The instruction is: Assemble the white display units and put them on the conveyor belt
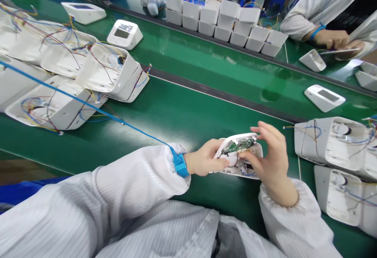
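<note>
Between my hands, a white plastic front cover [237,137] stands tilted, its green circuit board [242,145] facing the white lower housing [255,174]. Wires show inside the gap between the two halves. My left hand [210,158] grips the left end of the device, thumb over the housing's edge and the other fingers hidden behind. At the opposite end, my right hand [269,154] has its thumb inside by the board and its fingertips on the cover's edge. A blue wrist strap [178,161] with a cord [141,132] circles my left wrist.
Open white housings [100,69] with loose wires are stacked at left, with more housings [338,140] at right. Assembled units with screens [124,34] sit on the green conveyor [200,61]. Across it stand stacked housings [222,20] and a co-worker's hands [332,40].
</note>
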The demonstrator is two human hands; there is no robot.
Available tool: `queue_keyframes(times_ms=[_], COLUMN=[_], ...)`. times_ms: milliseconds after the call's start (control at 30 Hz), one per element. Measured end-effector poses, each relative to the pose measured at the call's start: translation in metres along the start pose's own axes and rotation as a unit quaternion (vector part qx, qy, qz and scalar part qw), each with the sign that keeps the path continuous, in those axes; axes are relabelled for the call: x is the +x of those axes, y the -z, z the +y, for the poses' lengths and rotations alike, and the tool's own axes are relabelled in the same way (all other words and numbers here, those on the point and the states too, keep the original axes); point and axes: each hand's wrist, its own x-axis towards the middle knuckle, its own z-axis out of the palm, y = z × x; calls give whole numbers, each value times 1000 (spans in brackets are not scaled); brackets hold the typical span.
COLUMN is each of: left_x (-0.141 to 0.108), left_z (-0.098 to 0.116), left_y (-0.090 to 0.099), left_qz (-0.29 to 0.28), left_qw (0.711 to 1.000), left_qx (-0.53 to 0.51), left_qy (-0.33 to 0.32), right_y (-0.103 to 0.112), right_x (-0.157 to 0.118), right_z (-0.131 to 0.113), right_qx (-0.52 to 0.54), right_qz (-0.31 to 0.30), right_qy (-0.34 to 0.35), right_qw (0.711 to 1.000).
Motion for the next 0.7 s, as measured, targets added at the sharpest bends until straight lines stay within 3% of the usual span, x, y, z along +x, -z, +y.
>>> queue_keyframes(times_ms=[100, 400, 533, 700], left_x=[1, 0, 1, 2], left_z=[3, 7, 5, 4], left_y=[1, 3, 4, 5], left_qz=[8, 19, -7, -22], left_qw=[1000, 999, 995, 992], left_qx=[-6, -32, -80, -108], left_qy=[15, 35, 51, 58], right_y=[2, 4, 4, 5], right_x=[0, -4, -4, -1], right_z=[0, -10, -12, -11], right_qx=[-17, -97, -106, -27], right_qz=[-54, -25, -12, -31], right_qy=[16, 7, 1, -60], right_qw=[998, 995, 994, 997])
